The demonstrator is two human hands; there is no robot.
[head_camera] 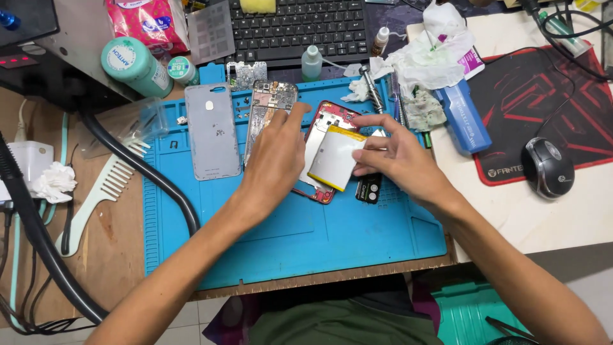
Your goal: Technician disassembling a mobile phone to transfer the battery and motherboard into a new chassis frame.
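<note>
Red-framed opened phone body [327, 118] pinned by the left hand [276, 160], right hand [397, 156] pinching the flat white-and-yellow battery pack [335, 156]: best lifted slowly and flat, I'd say.

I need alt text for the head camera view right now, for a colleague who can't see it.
Over a blue repair mat, the right hand tilts a flat white phone battery above an opened red-framed phone while the left hand steadies it. A grey phone back cover and a bare phone board frame lie to the left; a keyboard sits behind.
</note>
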